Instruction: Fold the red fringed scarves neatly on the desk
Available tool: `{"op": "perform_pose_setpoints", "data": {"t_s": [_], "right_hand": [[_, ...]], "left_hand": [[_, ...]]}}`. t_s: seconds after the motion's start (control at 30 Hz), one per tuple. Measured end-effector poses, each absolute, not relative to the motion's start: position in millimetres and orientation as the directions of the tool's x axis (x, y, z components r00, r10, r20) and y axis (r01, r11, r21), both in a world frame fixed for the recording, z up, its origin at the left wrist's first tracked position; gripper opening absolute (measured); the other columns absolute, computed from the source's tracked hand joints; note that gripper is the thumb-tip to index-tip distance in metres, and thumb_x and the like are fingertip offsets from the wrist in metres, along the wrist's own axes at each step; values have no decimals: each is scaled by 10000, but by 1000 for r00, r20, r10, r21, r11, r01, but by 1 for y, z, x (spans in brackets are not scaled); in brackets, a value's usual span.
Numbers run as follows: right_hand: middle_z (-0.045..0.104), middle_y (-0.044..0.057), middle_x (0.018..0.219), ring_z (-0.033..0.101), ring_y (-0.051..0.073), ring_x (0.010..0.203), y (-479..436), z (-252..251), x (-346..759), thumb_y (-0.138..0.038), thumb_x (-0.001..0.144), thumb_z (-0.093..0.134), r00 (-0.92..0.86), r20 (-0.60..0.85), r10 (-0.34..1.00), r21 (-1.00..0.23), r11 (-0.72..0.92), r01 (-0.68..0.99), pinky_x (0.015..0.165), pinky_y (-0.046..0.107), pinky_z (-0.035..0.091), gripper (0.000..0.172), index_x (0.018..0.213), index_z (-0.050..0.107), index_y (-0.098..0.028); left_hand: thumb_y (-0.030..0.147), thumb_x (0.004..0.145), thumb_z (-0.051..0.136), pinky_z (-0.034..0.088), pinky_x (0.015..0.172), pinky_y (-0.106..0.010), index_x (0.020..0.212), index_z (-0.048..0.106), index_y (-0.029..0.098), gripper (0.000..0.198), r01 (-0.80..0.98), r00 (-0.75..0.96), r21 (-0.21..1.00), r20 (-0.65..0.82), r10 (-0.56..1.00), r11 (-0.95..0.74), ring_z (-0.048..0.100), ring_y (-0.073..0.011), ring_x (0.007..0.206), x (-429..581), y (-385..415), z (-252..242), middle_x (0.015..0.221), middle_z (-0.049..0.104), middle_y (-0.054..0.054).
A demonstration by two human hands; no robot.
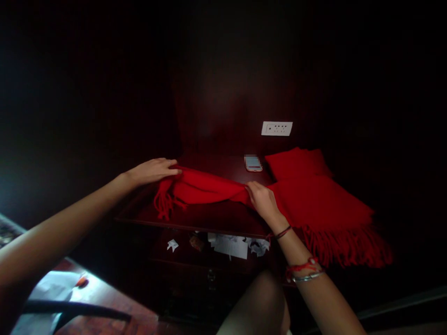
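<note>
Head view: my left hand (157, 170) pinches the scarf (209, 185) near its fringed end; my right hand (262, 200) grips it farther along. The scarf spans the desk (209, 216), in front of the phone (253, 163). Folded red cloth (317, 200) lies at right.

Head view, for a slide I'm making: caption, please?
Left hand and right hand hold a red fringed cloth over a dark surface.

Left hand (153, 170), right hand (262, 199) holding red fringed cloth (209, 187), phone (253, 163) behind, wall socket (277, 129)
</note>
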State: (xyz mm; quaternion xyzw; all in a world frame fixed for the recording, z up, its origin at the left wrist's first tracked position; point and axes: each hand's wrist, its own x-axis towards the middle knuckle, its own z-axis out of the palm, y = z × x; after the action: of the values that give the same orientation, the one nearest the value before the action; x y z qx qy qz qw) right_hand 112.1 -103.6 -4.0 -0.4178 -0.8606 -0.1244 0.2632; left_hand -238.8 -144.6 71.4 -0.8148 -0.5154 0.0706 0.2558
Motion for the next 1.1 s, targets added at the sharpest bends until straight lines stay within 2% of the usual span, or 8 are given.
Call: {"op": "perform_pose_setpoints", "data": {"t_s": [0.17, 0.27, 0.47, 0.53, 0.67, 0.83, 0.97, 1.1], "right_hand": [[577, 65, 968, 549, 157, 817, -97, 8, 109, -168, 855, 276, -452, 566, 689, -78, 591, 803, 648, 226, 383, 266, 1041, 465, -189], [563, 71, 985, 548, 162, 804, -96, 14, 104, -130, 845, 268, -454, 574, 682, -80, 599, 797, 627, 235, 386, 286, 1073, 433, -182], [537, 78, 997, 531, 168, 802, -100, 11, 101, -123, 842, 291, -553, 558, 618, 67, 631, 773, 660, 252, 398, 273, 999, 507, -182], [535, 84, 1019, 519, 177, 846, -105, 0, 103, -126, 845, 297, -597, 557, 577, 116, 658, 744, 702, 266, 402, 282, 1033, 504, -165], [544, 77, 1037, 508, 168, 903, -121, -27, 107, -111, 838, 322, -795, 417, 441, 200, 809, 553, 781, 284, 396, 314, 1098, 487, -171], [543, 30, 1075, 481, 143, 971, -139, -39, 109, -65, 793, 383, -854, 333, 399, 89, 889, 450, 862, 295, 356, 486, 1236, 351, -262], [498, 51, 1165, 429, 150, 1060, -140, -40, 114, -188, 837, 367, -801, 342, 492, -62, 862, 503, 896, 344, 325, 477, 1294, 242, -246], [396, 41, 1276, 308, 200, 1180, -135, -45, 126, -432, 836, 332, -781, 260, 567, -145, 823, 549, 955, 447, 221, 436, 1234, 365, -258]], "left_hand": [[345, 804, 350, 334, 831, -371, 935, 570, 174, 307, 772, 422, -580, 158, 893, -262, 527, -221, 889, -222, -135, 82, 1048, 541, -93], [448, 772, 386, 314, 848, -402, 977, 555, 116, 425, 822, 307, -563, 308, 901, -87, 499, -252, 955, -208, -123, 67, 1138, 485, -148], [314, 818, 332, 215, 932, -448, 1007, 530, 56, 376, 892, 183, -414, 695, 695, 179, 220, -255, 1215, -182, -105, 75, 1313, 278, -176], [253, 810, 343, 175, 959, -436, 932, 573, 76, 315, 851, 295, -518, 610, 736, 89, 247, -241, 1205, -184, -112, 80, 1286, 331, -163], [98, 731, 411, 289, 886, -377, 690, 624, 101, 217, 733, 368, -630, 48, 929, -258, 554, -190, 846, -215, -146, 62, 981, 582, -137], [151, 633, 504, 411, 556, -288, 540, 565, 116, 117, 914, 197, -323, -178, 964, -246, 535, -164, 505, -244, -176, 32, 605, 601, -73], [223, 624, 499, 393, 509, -227, 514, 546, 143, 144, 959, 264, 1, -361, 895, -282, 489, -123, 478, -239, -168, 35, 512, 559, -7], [384, 777, 372, 392, 481, -239, 845, 591, 116, 352, 997, 54, -39, -219, 974, -64, 484, -116, 435, -238, -143, 32, 589, 592, -35]]}}
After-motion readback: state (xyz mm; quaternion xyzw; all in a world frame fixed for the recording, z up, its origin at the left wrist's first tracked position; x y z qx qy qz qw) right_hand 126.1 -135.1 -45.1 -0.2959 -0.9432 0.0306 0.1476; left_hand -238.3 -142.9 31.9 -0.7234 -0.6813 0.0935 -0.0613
